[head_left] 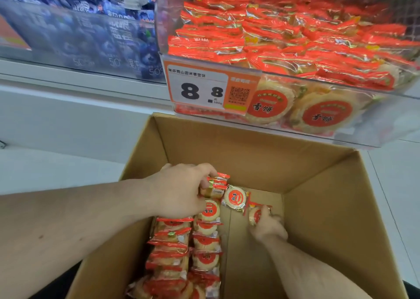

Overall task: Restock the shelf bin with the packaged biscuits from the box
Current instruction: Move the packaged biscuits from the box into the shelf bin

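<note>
Supermarket aisle, mid-restock: clear plastic shelf bin (341, 121) heaped w/ red-wrapped round biscuit packs (284, 37). Brown cardboard box (318, 185) approx half emptied; rows left. Left hand (179, 192) clamping pack stack (216, 185), right hand (268, 226) pinching single pack (255, 214), both inside box.

Surroundings of your work area: shelf display and floor.
At upper left you see a neighbouring bin of blue packets (91, 30); a price tag (204, 89) reading 8.8 hangs beside it, a white shelf edge (79, 80) runs below, and pale floor (56, 169) lies underneath.
</note>
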Demonstrator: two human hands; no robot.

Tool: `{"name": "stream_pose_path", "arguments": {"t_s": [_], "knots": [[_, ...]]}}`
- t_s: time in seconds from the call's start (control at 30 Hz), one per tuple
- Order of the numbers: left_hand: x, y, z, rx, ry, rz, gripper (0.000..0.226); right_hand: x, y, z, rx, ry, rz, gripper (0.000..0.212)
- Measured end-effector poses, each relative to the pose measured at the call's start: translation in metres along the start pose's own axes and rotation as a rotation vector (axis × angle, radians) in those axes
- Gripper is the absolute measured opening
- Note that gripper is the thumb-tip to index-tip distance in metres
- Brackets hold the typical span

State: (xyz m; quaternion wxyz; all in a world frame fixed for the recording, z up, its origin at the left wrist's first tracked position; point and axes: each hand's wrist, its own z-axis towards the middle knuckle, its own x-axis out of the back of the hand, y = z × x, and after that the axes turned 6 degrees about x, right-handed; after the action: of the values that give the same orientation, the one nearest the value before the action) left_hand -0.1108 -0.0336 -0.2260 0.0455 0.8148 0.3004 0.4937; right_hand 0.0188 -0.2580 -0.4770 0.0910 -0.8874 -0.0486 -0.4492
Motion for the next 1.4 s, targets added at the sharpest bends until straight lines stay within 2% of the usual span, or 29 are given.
{"name": "stream_pose_path", "arguments": {"t_s": [0.17,0.27,0.37,0.47,0.57,0.67,0.7,0.77,0.83,0.87,0.97,1.13,1.2,1.3,1.4], "knots": [[0.003,0.003,-0.003,0.005,-0.037,-0.002,0.062,-0.001,0.012,-0.037,-0.147,0.023,0.300,0.075],[0.006,0.002,-0.005,0.017,-0.063,-0.053,0.065,0.016,-0.006,-0.062,-0.184,0.118,0.534,0.084],[0.009,0.003,-0.008,0.021,-0.045,-0.125,0.066,0.042,-0.052,-0.090,0.017,0.171,0.787,0.081],[0.013,0.007,-0.014,0.026,0.033,-0.197,0.065,0.072,-0.100,-0.133,0.281,0.099,0.949,0.081],[0.013,0.011,-0.017,-0.006,0.119,-0.229,0.063,0.096,-0.126,-0.169,0.551,0.043,0.953,0.079],[0.018,0.005,-0.018,-0.010,0.234,-0.205,0.058,0.101,-0.127,-0.171,0.709,0.128,0.940,0.070],[0.020,0.002,-0.018,0.002,0.251,-0.218,0.056,0.098,-0.122,-0.163,0.685,0.185,0.902,0.065],[0.024,-0.005,-0.017,0.035,0.258,-0.244,0.054,0.083,-0.109,-0.133,0.501,0.238,0.830,0.044],[0.027,-0.010,-0.015,0.053,0.243,-0.273,0.049,0.063,-0.098,-0.102,0.279,0.149,0.732,0.015],[0.028,-0.011,-0.014,0.060,0.235,-0.284,0.046,0.052,-0.095,-0.089,0.203,0.086,0.642,0.011],[0.026,-0.013,-0.010,0.106,0.193,-0.318,0.041,0.013,-0.095,-0.055,0.089,-0.068,0.520,0.027],[0.018,-0.018,-0.009,0.137,0.133,-0.334,0.041,-0.026,-0.110,-0.026,0.008,-0.139,0.523,0.026],[0.015,-0.020,-0.010,0.141,0.110,-0.340,0.040,-0.026,-0.110,-0.021,-0.012,-0.148,0.538,0.024],[0.017,-0.021,-0.010,0.147,0.082,-0.353,0.040,-0.022,-0.099,-0.018,0.001,-0.182,0.520,0.033],[0.022,-0.021,-0.010,0.134,0.047,-0.378,0.046,-0.001,-0.081,-0.032,-0.014,-0.254,0.562,0.024]]}}
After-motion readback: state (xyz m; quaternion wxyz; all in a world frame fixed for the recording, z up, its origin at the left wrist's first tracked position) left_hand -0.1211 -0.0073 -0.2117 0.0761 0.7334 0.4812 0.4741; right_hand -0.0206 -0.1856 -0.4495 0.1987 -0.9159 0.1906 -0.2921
